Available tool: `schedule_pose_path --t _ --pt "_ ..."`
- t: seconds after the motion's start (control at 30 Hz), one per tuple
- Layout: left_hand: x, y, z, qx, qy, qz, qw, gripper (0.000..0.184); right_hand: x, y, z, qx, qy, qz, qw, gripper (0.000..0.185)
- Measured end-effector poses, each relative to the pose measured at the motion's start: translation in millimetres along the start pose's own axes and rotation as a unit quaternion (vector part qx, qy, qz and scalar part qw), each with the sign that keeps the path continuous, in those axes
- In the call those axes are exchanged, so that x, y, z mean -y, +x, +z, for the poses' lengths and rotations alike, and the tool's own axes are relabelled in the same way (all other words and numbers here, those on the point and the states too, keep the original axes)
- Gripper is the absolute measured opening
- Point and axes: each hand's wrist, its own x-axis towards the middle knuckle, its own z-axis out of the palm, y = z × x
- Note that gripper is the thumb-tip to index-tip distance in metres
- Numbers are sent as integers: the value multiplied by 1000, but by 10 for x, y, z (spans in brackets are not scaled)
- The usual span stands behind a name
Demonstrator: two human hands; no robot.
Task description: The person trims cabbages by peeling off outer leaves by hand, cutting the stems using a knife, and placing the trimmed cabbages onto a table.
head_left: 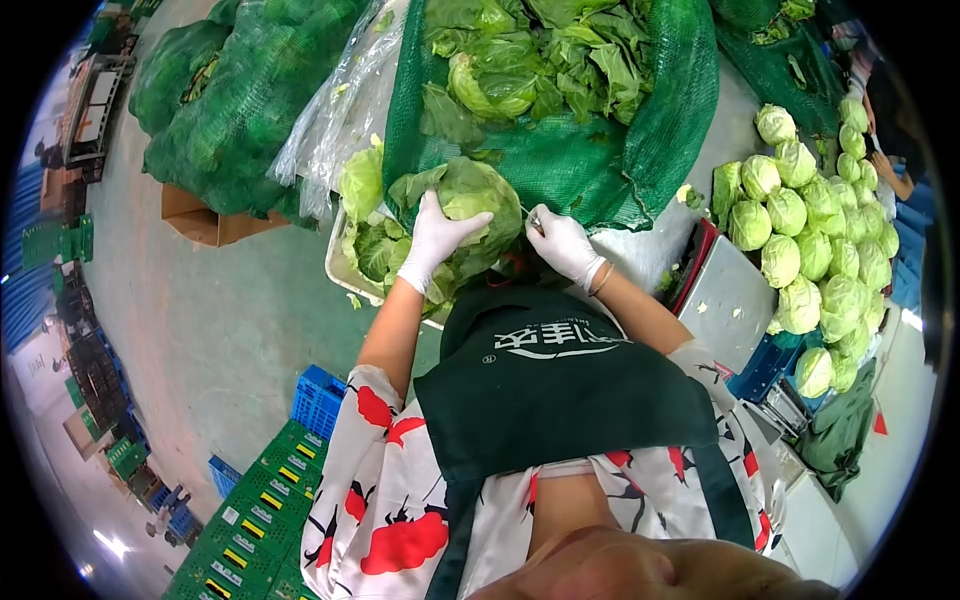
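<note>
My left hand [438, 238], in a white glove, holds a leafy green cabbage [480, 200] with thumb and fingers spread over its side. To the right of the cabbage, my right hand [562, 244], also gloved, is closed around a small thin tool, only partly visible. Below the held cabbage, a pale bin [340, 262] contains cabbage leaves. In front of me a green mesh sack [560, 165] lies opened, with leafy cabbages [490, 85] on it.
Trimmed cabbages [820, 225] are piled at the right, beside a grey scale plate [728, 305]. Full mesh sacks [235, 120] stand at the upper left over a cardboard box [215, 222]. Green crates [262, 510] are at the lower left. Another person's arm [893, 178] shows far right.
</note>
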Motion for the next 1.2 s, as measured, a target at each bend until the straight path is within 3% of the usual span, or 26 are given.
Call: schedule_pose_path --t 0.17,0.3,0.47,0.57,0.6,0.7,0.73,0.83,0.87,0.97,1.0,1.03,1.1,1.17,1.2 --pt "43 59 2 17 10 5 1000 99 -76 132 92 27 -13 -11 999 23" --pt "-65 45 44 10 42 8 999 100 -47 246 173 1 -99 -1 995 20" --pt "-1 29 92 -14 78 33 996 101 137 258 -15 77 -136 44 987 18" --pt "-182 -71 72 -7 107 50 993 104 -131 481 253 85 -181 45 979 18" --pt "-144 -54 46 10 87 26 996 104 -93 510 191 121 -178 62 975 34" --pt "56 -179 -72 -4 -15 37 999 105 -35 331 164 40 -132 -5 990 56" --pt "167 -258 -98 -20 8 32 999 105 -70 296 232 -12 -77 -50 996 74" --pt "433 -553 -110 -19 -156 -30 987 104 133 159 177 76 38 -26 996 79" --pt "322 -685 -59 -12 -327 -128 936 100 200 144 220 105 96 -1 990 81" --pt "595 -652 205 -137 -438 -101 883 99 436 111 173 113 151 -39 981 78" --pt "613 -639 195 -148 -454 -176 861 97 603 140 5 200 268 76 939 76" --pt "525 -630 98 -173 -485 -207 832 93 651 158 -29 192 392 135 889 71" --pt "773 -575 -81 -56 -540 -230 807 62 491 280 -86 177 411 157 881 62" --pt "766 -593 -177 -32 -550 -192 812 62 207 414 -74 197 403 190 873 62" --pt "763 -591 -183 -29 -537 -179 823 66 126 439 -64 144 398 204 883 60"
